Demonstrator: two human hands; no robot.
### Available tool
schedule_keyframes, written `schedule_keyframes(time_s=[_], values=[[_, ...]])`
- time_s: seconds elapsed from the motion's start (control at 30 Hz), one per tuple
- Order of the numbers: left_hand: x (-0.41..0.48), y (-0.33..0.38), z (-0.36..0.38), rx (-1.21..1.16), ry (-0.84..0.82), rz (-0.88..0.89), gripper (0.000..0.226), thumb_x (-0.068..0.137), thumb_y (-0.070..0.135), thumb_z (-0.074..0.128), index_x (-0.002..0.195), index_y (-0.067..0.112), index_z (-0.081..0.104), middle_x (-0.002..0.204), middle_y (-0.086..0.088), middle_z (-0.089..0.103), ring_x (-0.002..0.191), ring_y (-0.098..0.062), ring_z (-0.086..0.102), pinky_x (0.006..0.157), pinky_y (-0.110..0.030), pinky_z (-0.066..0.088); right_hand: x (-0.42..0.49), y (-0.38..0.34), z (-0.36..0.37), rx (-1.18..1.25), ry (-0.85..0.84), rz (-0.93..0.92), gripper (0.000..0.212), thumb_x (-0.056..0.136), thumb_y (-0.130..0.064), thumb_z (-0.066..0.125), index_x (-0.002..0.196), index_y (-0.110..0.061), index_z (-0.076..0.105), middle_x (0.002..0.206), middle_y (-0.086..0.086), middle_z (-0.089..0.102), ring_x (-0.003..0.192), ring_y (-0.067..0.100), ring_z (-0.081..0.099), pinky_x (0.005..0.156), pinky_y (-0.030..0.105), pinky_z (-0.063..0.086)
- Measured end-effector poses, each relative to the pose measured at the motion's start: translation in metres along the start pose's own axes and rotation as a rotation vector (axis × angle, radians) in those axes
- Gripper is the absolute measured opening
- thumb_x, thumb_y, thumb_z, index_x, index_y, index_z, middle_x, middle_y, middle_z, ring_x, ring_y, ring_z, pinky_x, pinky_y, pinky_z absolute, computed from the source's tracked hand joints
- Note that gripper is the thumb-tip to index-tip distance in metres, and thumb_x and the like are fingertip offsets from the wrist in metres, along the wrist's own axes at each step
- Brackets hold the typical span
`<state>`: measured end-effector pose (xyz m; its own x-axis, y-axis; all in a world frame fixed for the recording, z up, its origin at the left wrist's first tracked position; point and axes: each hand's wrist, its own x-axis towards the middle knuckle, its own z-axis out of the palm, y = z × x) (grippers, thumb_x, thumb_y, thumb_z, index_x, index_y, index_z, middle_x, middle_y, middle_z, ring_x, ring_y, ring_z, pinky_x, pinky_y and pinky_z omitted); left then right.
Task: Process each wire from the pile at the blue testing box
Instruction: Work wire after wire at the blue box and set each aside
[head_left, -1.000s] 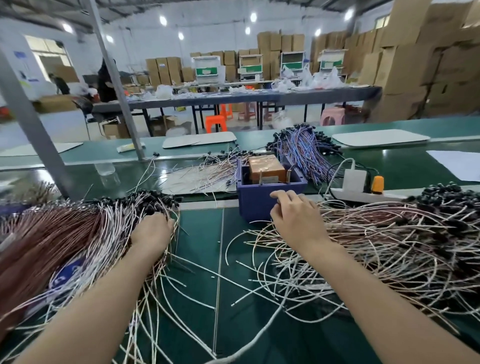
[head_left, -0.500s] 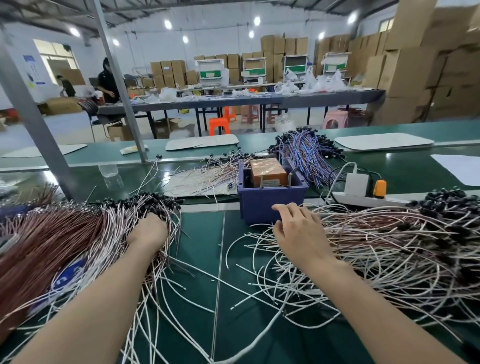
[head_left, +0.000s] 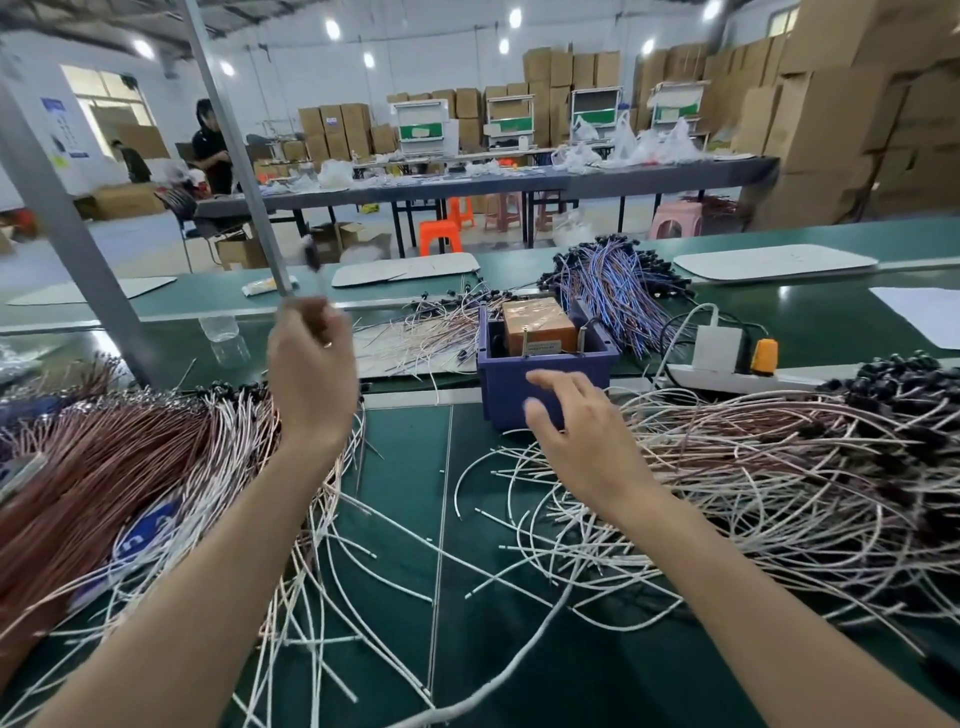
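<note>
1. One wire (head_left: 310, 260) (blurred, black tip uppermost) is gripped in the raised left hand (head_left: 311, 374), above the pile (head_left: 130, 467).
2. The right hand (head_left: 582, 431) hovers with fingers loosely spread, holding nothing, just before the blue testing box (head_left: 498, 395).
3. Carry the wire across to the box; let the right hand take the free end.
4. Seat both ends squarely on the upright pins (head_left: 525, 340), judged to be the contacts.

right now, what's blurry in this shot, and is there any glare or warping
Head view: the left hand and the wire it pinches are smeared by motion blur, its fingers hard to separate. Head view: the right hand and blue box read sharp. Head view: the ceiling lights blow out to white. Head view: the wide-angle lens leans the metal post strongly.
</note>
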<state>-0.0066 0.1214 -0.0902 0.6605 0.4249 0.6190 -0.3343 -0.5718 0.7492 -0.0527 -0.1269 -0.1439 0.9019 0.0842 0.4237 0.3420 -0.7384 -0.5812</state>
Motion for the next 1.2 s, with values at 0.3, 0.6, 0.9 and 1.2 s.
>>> schedule_keyframes(time_s=[0.3, 0.6, 0.9, 1.2], values=[[-0.081, 0.067, 0.031, -0.159, -0.724, 0.349, 0.036, 0.106, 0.025, 0.05, 0.138, 0.041, 0.047, 0.086, 0.005, 0.069, 0.062, -0.016, 0.062, 0.059, -0.038, 0.055, 0.016, -0.052, -0.01, 1.212, 0.102, 0.178, 0.04, 0.098, -0.049, 0.045, 0.108, -0.018, 0.069, 0.103, -0.007, 0.077, 0.104, 0.006, 0.07, 0.09, 0.021, 0.054], [-0.065, 0.046, 0.011, 0.233, -0.719, 0.543, 0.021, 0.101, 0.039, 0.054, 0.107, 0.026, 0.07, 0.088, 0.019, 0.064, 0.074, 0.001, 0.055, 0.071, -0.032, 0.048, 0.006, -0.008, -0.05, 1.369, 0.157, 0.264, 0.025, 0.097, -0.037, 0.057, 0.098, -0.013, 0.065, 0.054, -0.006, 0.033, 0.042, 0.009, 0.024, 0.037, 0.02, 0.027], [-0.046, 0.058, 0.028, 0.437, -0.427, 1.118, 0.006, 0.091, 0.027, 0.074, 0.096, 0.025, 0.073, 0.095, 0.007, 0.069, 0.095, -0.022, 0.064, 0.106, -0.041, 0.033, -0.017, -0.001, -0.002, 0.646, 0.017, 0.004, 0.028, 0.102, -0.041, 0.046, 0.092, -0.028, 0.069, 0.057, -0.014, 0.051, 0.05, 0.001, 0.038, 0.051, 0.014, 0.03], [-0.092, 0.047, 0.048, -0.201, -0.333, -0.322, 0.013, 0.102, 0.023, 0.05, 0.093, 0.018, 0.058, 0.089, 0.0, 0.062, 0.076, -0.017, 0.057, 0.068, -0.027, 0.047, -0.01, 0.021, 0.01, 1.23, 0.122, 0.378, 0.026, 0.095, -0.035, 0.057, 0.106, -0.018, 0.072, 0.062, -0.006, 0.053, 0.043, 0.002, 0.034, 0.039, 0.014, 0.028]])
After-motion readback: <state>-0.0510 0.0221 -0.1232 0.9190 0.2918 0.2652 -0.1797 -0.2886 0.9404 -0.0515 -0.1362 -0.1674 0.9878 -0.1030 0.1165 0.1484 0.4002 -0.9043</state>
